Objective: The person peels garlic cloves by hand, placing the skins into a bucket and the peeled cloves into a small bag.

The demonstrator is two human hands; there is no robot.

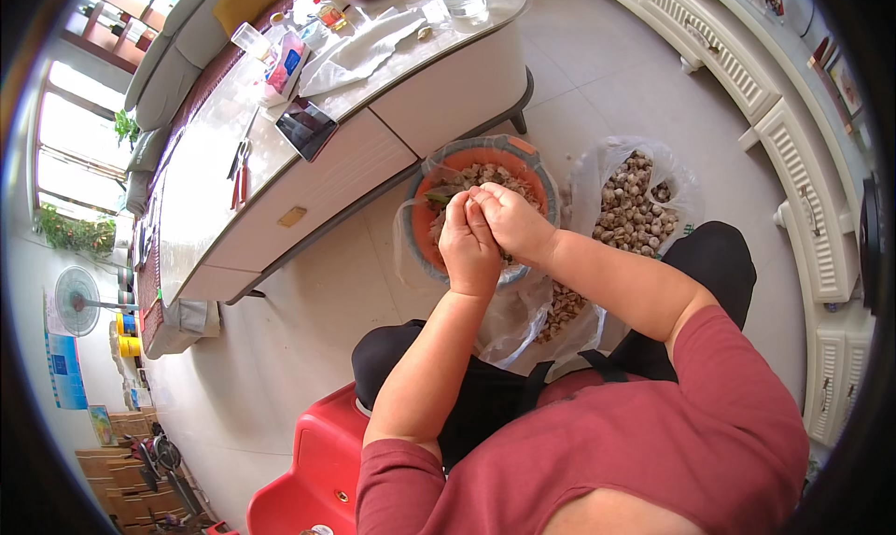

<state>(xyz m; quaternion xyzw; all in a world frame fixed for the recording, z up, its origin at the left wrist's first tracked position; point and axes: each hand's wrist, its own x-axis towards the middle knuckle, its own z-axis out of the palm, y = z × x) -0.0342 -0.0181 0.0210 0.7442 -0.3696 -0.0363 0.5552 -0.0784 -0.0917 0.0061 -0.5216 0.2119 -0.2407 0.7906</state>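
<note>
My left hand (pixel 470 244) and my right hand (pixel 514 220) meet with bent fingers above an orange and grey basin (pixel 418 237). The fingertips touch around something small that they hide; I cannot tell what it is. Papery garlic skins (pixel 483 176) and a green scrap lie in the basin, which has clear plastic film over its rim. To its right, a clear plastic bag (pixel 588 178) stands full of whole garlic bulbs (pixel 633 209). Between my knees, another clear bag (pixel 511 335) holds loose garlic cloves (pixel 562 312), partly hidden by my right forearm.
A long table (pixel 210 206) at the upper left bears a phone (pixel 306 129), red-handled pliers or shears (pixel 240 178), a tissue pack (pixel 285 66), a white cloth (pixel 364 52) and a glass bowl (pixel 464 1). A red plastic stool (pixel 325 437) stands at lower left. White cabinets (pixel 791 164) line the right.
</note>
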